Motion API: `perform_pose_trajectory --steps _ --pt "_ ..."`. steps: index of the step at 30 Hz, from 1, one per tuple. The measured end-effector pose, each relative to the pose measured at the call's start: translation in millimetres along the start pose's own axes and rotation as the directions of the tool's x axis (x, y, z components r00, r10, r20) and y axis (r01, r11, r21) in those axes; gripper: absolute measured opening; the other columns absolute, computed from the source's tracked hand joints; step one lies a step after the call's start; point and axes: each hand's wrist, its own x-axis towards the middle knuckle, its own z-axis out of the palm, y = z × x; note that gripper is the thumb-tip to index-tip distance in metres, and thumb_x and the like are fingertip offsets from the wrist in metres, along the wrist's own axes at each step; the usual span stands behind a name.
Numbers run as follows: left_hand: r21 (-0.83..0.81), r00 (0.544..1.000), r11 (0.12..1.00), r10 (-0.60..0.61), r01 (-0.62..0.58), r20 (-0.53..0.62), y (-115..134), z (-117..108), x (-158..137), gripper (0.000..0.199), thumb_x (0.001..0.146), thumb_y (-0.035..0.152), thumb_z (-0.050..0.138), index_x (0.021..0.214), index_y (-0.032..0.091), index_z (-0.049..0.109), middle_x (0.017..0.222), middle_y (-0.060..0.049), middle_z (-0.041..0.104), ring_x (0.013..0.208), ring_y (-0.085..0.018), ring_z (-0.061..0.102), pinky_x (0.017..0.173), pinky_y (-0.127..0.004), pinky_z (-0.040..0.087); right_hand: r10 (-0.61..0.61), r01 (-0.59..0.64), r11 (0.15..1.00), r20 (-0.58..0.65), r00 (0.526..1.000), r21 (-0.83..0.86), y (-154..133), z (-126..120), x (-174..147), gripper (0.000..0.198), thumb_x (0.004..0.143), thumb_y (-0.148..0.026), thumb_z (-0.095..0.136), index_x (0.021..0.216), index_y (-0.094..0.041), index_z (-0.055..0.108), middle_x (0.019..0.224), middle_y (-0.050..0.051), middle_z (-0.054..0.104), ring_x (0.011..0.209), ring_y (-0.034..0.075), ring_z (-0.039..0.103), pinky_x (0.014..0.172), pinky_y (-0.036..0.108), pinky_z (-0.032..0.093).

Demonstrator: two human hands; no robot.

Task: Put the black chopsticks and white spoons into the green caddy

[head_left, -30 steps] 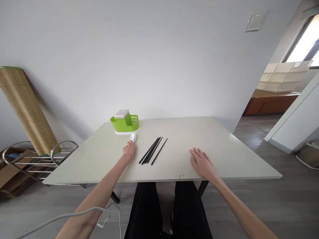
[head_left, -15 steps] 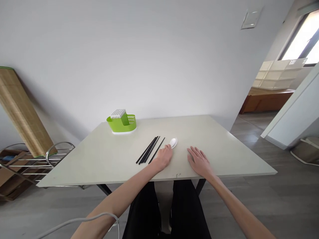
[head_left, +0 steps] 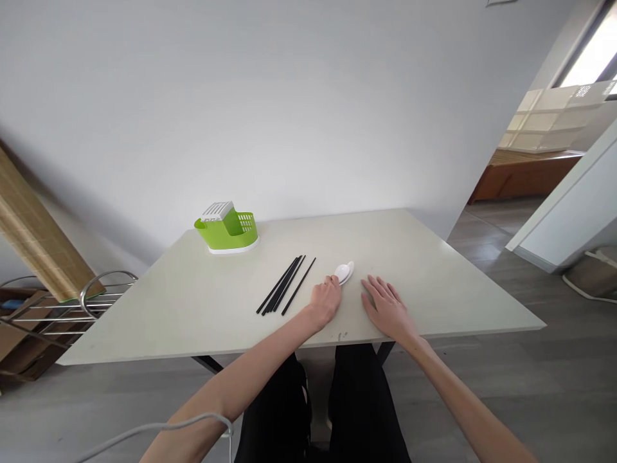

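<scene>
My left hand (head_left: 326,298) is closed at the near end of a white spoon (head_left: 342,273); its fingers hide the handle. A second white rounded piece, which looks like another spoon bowl (head_left: 350,267), shows just behind and to the right, overlapping it. To the left of this hand lie several black chopsticks (head_left: 282,287), most bunched together and one (head_left: 299,286) slightly apart. My right hand (head_left: 385,305) rests palm down on the tabletop, right of the spoons, its fingers stretched out and holding nothing.
A green utensil basket (head_left: 224,238) with a white slotted top and base stands at the pale table's (head_left: 385,241) back left, near the wall. A metal rack (head_left: 62,318) and a rolled bamboo mat (head_left: 38,225) are off to the left. A grey cable (head_left: 159,426) crosses my left forearm.
My left hand has shifted a little to the right, away from the chopsticks, and the spoons have moved with it. My right hand stays flat. The view has tilted slightly.
</scene>
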Motion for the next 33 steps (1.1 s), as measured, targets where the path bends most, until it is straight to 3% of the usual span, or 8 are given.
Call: perform_pose_trajectory --steps 19,24,28,31,33 --pt "-0.009 0.999 0.999 0.036 -0.037 -0.017 0.7 2.1 -0.6 0.033 0.106 0.017 0.045 0.136 0.007 0.055 0.118 -0.021 0.068 0.107 -0.029 0.068 0.081 -0.036 0.053 -0.006 0.005 0.999 -0.028 1.0 -0.05 -8.1 -16.9 -11.6 0.056 0.11 -0.047 0.031 0.157 -0.023 0.051 0.168 0.004 0.044 0.157 0.026 0.036 0.129 0.051 0.032" --pt "0.022 0.993 0.994 0.108 -0.107 -0.043 -9.8 -2.1 -12.9 0.043 0.106 0.038 0.053 0.137 0.009 0.056 0.119 -0.019 0.067 0.107 -0.03 0.066 0.085 -0.039 0.052 -0.009 0.008 0.999 -0.025 1.0 -0.046 -9.4 -20.8 -13.9 0.057 0.111 -0.048 0.03 0.157 -0.022 0.05 0.168 0.004 0.044 0.158 0.025 0.035 0.13 0.05 0.03" --pt "-0.075 0.977 0.984 0.15 -0.162 -0.149 -50.4 -22.7 -19.4 0.061 0.104 0.063 0.045 0.14 0.015 0.055 0.129 -0.017 0.066 0.119 -0.033 0.061 0.102 -0.047 0.047 0.008 -0.008 0.999 -0.011 1.0 -0.038 -12.4 -24.3 -15.0 0.056 0.111 -0.048 0.031 0.159 -0.025 0.048 0.168 0.003 0.043 0.158 0.026 0.035 0.13 0.051 0.031" --pt "-0.138 0.939 0.986 0.043 -0.095 -0.341 -110.0 -46.8 -11.9 0.053 0.107 0.057 0.039 0.14 0.019 0.055 0.139 -0.018 0.062 0.13 -0.034 0.055 0.113 -0.05 0.04 0.031 -0.031 0.999 -0.009 0.999 -0.038 -14.3 -25.1 -15.4 0.056 0.11 -0.048 0.031 0.158 -0.026 0.048 0.168 0.002 0.043 0.157 0.026 0.036 0.129 0.051 0.032" --pt "-0.139 0.873 0.99 -0.053 -0.017 -0.485 -159.7 -63.7 -3.0 0.05 0.107 0.054 0.039 0.141 0.019 0.053 0.148 -0.019 0.056 0.14 -0.037 0.046 0.118 -0.055 0.034 0.028 -0.028 0.999 -0.013 1.0 -0.039 -14.5 -24.7 -15.8 0.056 0.11 -0.048 0.031 0.159 -0.026 0.048 0.169 0.002 0.042 0.157 0.026 0.037 0.13 0.051 0.032"
